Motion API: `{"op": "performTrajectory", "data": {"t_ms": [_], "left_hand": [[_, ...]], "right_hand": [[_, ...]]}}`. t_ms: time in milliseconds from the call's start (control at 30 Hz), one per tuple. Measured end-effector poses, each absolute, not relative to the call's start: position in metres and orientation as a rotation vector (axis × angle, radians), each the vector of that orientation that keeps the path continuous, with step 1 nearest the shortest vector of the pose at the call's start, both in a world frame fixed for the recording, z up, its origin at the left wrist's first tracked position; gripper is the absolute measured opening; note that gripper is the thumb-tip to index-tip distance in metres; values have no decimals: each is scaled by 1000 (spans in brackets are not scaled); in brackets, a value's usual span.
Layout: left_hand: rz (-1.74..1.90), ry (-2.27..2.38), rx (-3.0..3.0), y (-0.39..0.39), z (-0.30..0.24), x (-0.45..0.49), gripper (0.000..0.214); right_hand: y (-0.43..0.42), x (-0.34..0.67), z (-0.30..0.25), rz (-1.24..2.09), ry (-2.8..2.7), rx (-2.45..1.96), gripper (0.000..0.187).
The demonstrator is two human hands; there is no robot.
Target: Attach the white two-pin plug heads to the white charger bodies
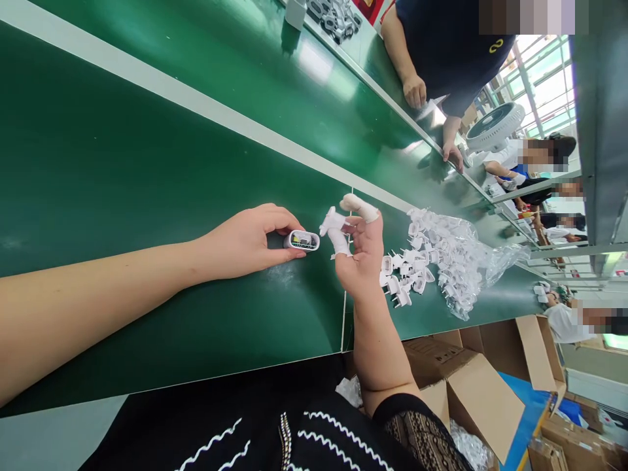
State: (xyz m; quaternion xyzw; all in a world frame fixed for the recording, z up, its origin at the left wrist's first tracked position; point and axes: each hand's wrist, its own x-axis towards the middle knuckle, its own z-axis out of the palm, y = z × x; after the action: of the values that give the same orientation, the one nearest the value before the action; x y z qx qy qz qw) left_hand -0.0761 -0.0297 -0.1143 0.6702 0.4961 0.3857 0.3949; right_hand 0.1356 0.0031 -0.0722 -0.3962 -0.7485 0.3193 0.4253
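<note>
Both hands were close together, near but apart, each pinched narrow on a part: the left hand (250,239) low over the surface, the right hand (362,252) raised with its palm partly showing. Beneath them spread a glossy green workbench (196,176), crossed beyond the hands by a long pale strip (220,116). Beyond the right hand, across the bench, stood a co-worker in a dark short-sleeved top (441,52). Nearer the body and to the right of the right hand sat brown cardboard cartons (485,399) with raised flaps. Right of that hand lay a clear plastic bag (505,261) heaped with white pieces, and between bag and hand were scattered loose white plastic plug pieces (422,280). Between the left thumb and fingers was a white oval plastic housing (288,241), its uncovered end showing a small circuit board (303,243) inside. The right thumb and a finger, wrapped in white finger covers (338,242), held a small white plastic piece (331,221) just beside the housing; white against white, its exact shape was hard to make out.
</note>
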Motion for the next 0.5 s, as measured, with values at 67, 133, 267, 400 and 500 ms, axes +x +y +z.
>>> {"op": "performTrajectory", "data": {"t_ms": [67, 133, 267, 400, 500], "left_hand": [[985, 1260, 1701, -30, -114, -76, 44], [985, 1269, 1697, -30, -114, -75, 43], [993, 1273, 1694, -30, -114, -75, 40], [1000, 1253, 1705, -29, -114, -76, 38], [987, 1250, 1720, -28, -115, -76, 36]], "right_hand": [[1, 137, -70, 730, -1871, -1001, 33], [-1, 138, -66, 639, -1912, -979, 20], [-4, 139, -57, 376, -2189, -820, 12], [-3, 138, -60, 319, -2356, -885, 20], [0, 137, -67, 390, -2371, -962, 24]]}}
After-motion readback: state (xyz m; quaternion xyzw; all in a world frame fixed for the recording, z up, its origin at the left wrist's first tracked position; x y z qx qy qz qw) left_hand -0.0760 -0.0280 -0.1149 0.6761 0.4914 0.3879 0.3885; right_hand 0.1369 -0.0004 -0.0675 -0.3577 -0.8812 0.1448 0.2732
